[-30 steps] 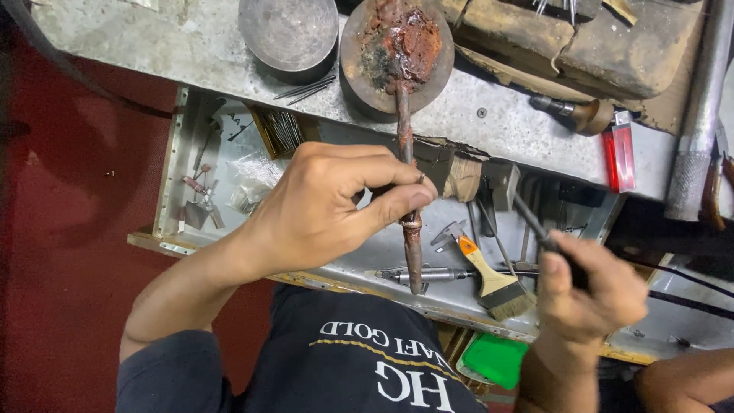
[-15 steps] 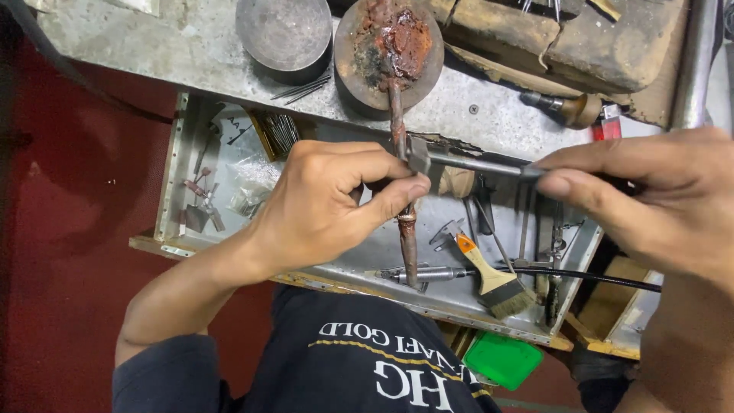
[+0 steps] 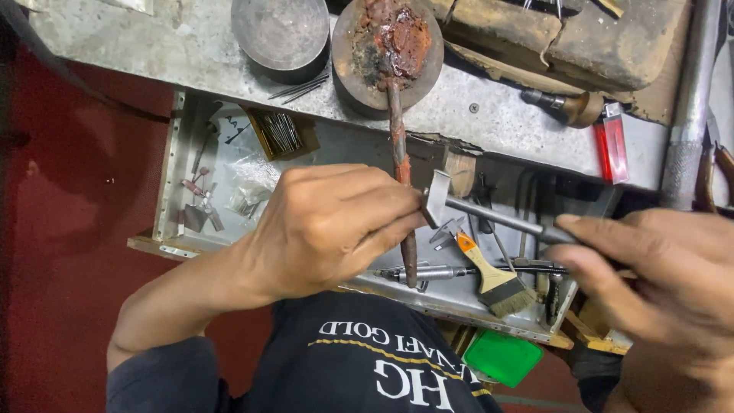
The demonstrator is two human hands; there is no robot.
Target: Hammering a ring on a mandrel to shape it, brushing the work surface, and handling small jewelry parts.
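My left hand point(image 3: 329, 229) is closed around a rusty rod point(image 3: 397, 141) over an open drawer. The rod runs up to a round metal disc point(image 3: 424, 73) caked with reddish-brown material, which lies on the bench top. My right hand point(image 3: 657, 283) comes in from the right and grips the shaft of a small metal hammer point(image 3: 497, 218). The hammer's head point(image 3: 437, 199) sits right beside my left fingertips and the rod. Whatever my left fingers pinch against the rod is hidden.
The drawer point(image 3: 172, 168) holds a paintbrush point(image 3: 497, 279), a pen-like metal tool point(image 3: 428, 271), small bits and a box of thin pins point(image 3: 283, 134). On the bench are a grey metal bowl point(image 3: 279, 30), a red lighter point(image 3: 612, 149), a wooden-handled tool point(image 3: 566, 105) and a steel pipe point(image 3: 688, 99).
My right hand rose from the drawer holding the hammer and brought its head up beside my left fingers. My left hand stayed on the rod.
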